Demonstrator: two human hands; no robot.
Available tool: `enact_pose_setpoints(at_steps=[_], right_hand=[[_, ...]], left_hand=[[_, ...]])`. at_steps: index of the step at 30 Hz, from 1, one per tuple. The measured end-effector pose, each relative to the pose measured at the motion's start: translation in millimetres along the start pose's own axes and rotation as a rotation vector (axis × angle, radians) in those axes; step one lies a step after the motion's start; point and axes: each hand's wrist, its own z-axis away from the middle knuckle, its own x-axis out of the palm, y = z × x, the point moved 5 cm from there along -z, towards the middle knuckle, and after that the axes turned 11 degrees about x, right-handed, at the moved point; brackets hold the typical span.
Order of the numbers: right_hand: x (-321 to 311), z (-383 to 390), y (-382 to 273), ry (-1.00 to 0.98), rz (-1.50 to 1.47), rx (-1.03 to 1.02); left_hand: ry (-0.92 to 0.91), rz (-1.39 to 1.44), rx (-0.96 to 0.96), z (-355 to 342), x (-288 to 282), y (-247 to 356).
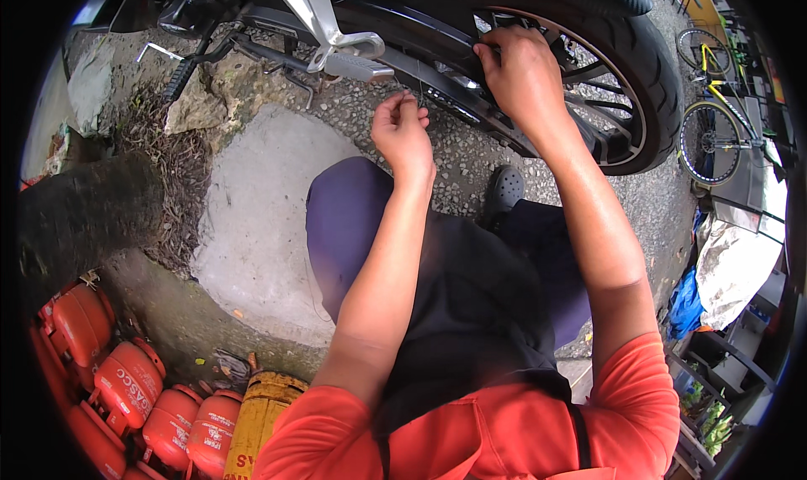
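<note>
My left hand [402, 127] is pinched near a thin wire or string below the silver footrest [357, 65] of a black motorcycle. My right hand [519, 72] is higher up, fingers curled at the swingarm beside the rear wheel [626, 89]; what they grip, if anything, is hidden. The chain [445, 93] runs between the two hands, along the bike's lower side. My knees are bent over the pebbled ground, with one grey clog [508, 190] showing.
A pale concrete slab [248, 211] lies left of my legs, beside a rock [197, 102] and a tree trunk [84, 211]. Red gas cylinders [126, 383] and a yellow one [256, 413] stand at lower left. At right are a yellow bicycle [706, 144] and a white tarp [731, 270].
</note>
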Motion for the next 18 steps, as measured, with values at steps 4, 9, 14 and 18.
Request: enact_pose_setpoints(at_steps=[4, 9, 14, 18], right_hand=[[7, -8, -10, -0.052, 0.176, -0.027], [10, -6, -12, 0.003, 0.218, -0.198], [11, -10, 4, -0.056, 0.117, -0.142], [11, -8, -5, -0.043, 0.098, -0.220]], left_hand=[[0.011, 0.011, -0.006, -3, -3, 2], [0.016, 0.025, -0.006, -8, -10, 4], [0.016, 0.050, -0.015, -6, -12, 3], [0.026, 0.008, -0.021, -5, -15, 5]])
